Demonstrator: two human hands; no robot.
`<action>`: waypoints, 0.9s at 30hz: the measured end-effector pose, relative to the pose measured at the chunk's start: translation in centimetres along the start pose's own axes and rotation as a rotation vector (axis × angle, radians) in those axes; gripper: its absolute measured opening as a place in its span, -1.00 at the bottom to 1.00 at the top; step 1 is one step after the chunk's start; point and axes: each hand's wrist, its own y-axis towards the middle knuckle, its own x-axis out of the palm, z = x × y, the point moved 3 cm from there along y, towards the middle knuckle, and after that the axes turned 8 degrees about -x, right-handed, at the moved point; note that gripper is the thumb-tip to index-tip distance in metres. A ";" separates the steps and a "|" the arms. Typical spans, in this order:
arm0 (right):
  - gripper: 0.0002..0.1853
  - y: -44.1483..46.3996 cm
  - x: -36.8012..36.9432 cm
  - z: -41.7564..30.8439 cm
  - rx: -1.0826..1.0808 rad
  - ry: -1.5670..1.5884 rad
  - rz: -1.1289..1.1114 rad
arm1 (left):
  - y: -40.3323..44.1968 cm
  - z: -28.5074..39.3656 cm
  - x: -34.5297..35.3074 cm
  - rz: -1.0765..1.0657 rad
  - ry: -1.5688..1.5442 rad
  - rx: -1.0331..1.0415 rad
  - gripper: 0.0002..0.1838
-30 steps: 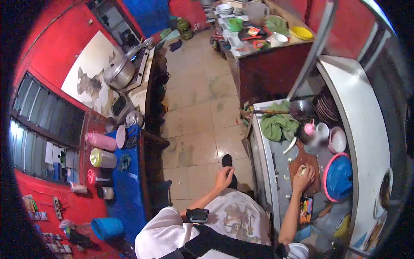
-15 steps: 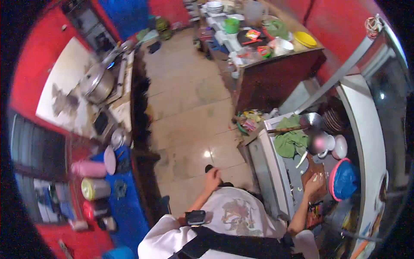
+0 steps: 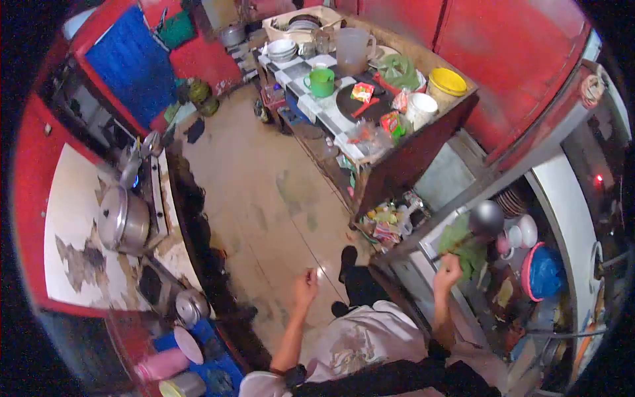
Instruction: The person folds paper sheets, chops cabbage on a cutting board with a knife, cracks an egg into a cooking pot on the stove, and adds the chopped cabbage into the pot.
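Observation:
My left hand hangs over the tiled floor in front of my body, fingers curled in, with nothing visible in it. My right hand is closed in a fist in front of the green cloth at the counter's near side; no object shows in it. I cannot tell whether it touches the cloth. Beyond the cloth is a round metal piece, blurred. White cups or bowls stand on the counter to its right, by a blue basin with a pink rim.
A table ahead carries a green mug, a plastic pitcher, a yellow basin and food packets. Loose refuse lies by its near corner. On the left, a large pot stands beside the stove. A blue-covered surface holds containers.
My view has swung toward the table as I move forward. My right hand has left the brown board on the counter and come up beside the green cloth. My left hand stays low in front.

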 end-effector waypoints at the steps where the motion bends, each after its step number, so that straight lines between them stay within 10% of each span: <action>1: -0.86 1.4 3.7 -1.7 -0.093 0.001 -0.113 | 2.1 0.3 0.6 -0.025 -0.062 0.015 -0.70; 14: -0.77 33.0 44.7 -19.2 -0.232 0.354 -0.269 | 31.9 21.6 -6.2 -0.147 -0.111 0.146 -0.59; 18: -0.81 43.9 48.3 -15.6 -0.496 0.117 -0.116 | 41.9 27.6 -6.0 -0.157 -0.235 0.330 -0.61; 22: -0.79 50.5 46.3 -6.5 -0.186 -0.698 -0.277 | 48.7 30.9 -3.0 -0.295 -0.291 0.342 -0.66; 27: -0.85 50.1 43.1 0.3 -0.086 -0.740 -0.524 | 56.2 36.5 0.0 -0.538 -0.210 0.492 -0.74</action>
